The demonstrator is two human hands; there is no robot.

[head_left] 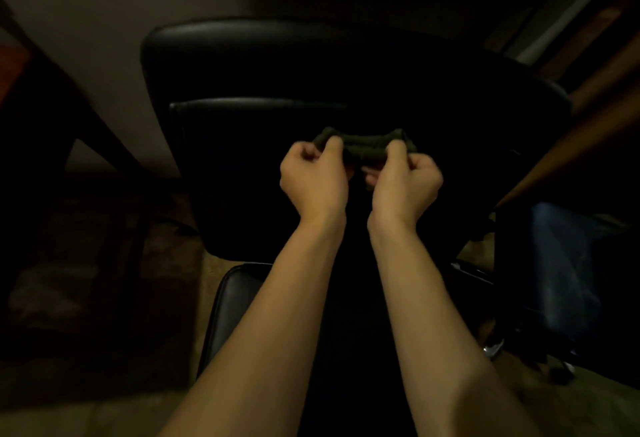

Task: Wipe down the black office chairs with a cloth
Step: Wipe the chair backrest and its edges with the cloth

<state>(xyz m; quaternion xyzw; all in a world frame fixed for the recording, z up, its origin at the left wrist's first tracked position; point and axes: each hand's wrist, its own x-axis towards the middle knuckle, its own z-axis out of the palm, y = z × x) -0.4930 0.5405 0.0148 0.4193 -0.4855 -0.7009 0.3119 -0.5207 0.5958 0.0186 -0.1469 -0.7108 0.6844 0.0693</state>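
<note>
The dark olive-green knitted cloth (363, 147) is stretched between the left hand (313, 177) and the right hand (405, 180), each end pinched under curled fingers (332, 146), in front of the black glossy padded office chair back (277, 66) just beyond the fingertips. To do this step well, I would fold it into a flat pad, keeping both pinches firm so no end drops. Then press it flat on the upholstery beyond the fingers.

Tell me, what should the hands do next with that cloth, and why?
Probably lower the cloth onto the black chair and start rubbing. The left hand and right hand each pinch one end, stretching it in the air in front of the chair back, so it seems not to be wiping anything yet.
</note>
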